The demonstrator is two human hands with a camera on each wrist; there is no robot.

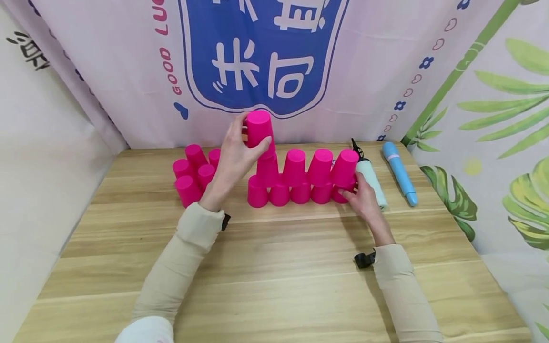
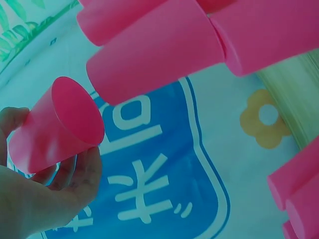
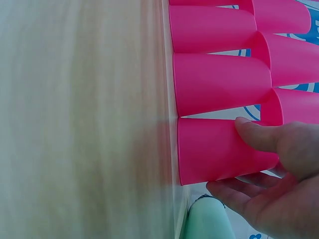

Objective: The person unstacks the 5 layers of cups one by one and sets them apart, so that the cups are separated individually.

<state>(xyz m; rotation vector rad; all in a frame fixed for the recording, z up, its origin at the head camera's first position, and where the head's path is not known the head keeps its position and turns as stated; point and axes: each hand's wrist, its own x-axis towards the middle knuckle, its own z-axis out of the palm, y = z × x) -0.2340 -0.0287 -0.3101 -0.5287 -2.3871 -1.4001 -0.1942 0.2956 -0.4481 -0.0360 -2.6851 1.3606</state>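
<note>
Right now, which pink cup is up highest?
The cup in the left hand, above the upper row's left end. All others sit lower, in that row, the bottom row or the left group.

Bright-pink tapered plastic cup (image 1: 259,126): inverted, in left hand (image 1: 237,153), above two-tier stack (image 1: 294,167). Stack: matching inverted cups (image 1: 320,166), five below, four on top; right hand (image 1: 365,197) grips rightmost lower cup (image 3: 214,149).

the left hand (image 1: 237,153) grips a pink cup (image 1: 259,127), base up, between fingers and thumb; below those fingers stands a two-tier cup wall (image 1: 301,174), four over five. the right hand (image 1: 363,196) holds the end lower cup (image 1: 340,195); just right of its fingers lies a mint-green bottle (image 1: 373,181), farther right a blue stick (image 1: 400,174). more cups (image 1: 188,189) cluster left of the left fingers.
</note>
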